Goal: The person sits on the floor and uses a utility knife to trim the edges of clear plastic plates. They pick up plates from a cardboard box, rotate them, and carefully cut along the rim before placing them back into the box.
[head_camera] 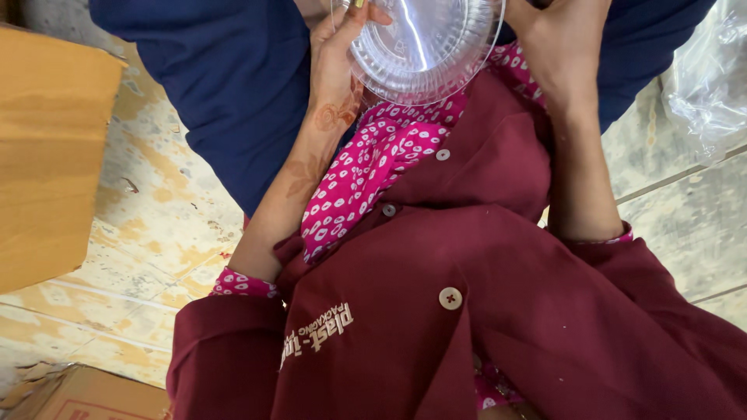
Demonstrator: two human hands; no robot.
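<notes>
At top centre of the head view, both hands hold one clear plastic lid (424, 47), round, ribbed, glare streak across it. Lid is tilted, its face towards the camera, raised over the lap, upper edge cut off by the frame

Left hand (336, 66): fingers curled round the lid's left rim, thumb on the near face, a fingertip (379, 14) showing over the edge. Closed on the rim, not a flat palm. Henna pattern on wrist and forearm

Right hand (562, 39): back of hand to camera, up against the lid's right rim. Fingers run out of frame behind the lid, so can't tell how far they are closed; contact with the rim looks firm

Below the lid: maroon button-up coat (482, 311) with pale buttons and light lettering, over a pink garment with white spots (366, 179). Dark blue cloth (226, 93) covers the legs on both sides of the hands

Around: worn tiled floor (148, 210), yellow-stained. Brown cardboard box (47, 155) at far left, well apart from the hands; another box corner (85, 397) at bottom left. Crumpled clear plastic bag (712, 70) at upper right, near the right arm but not touching
</notes>
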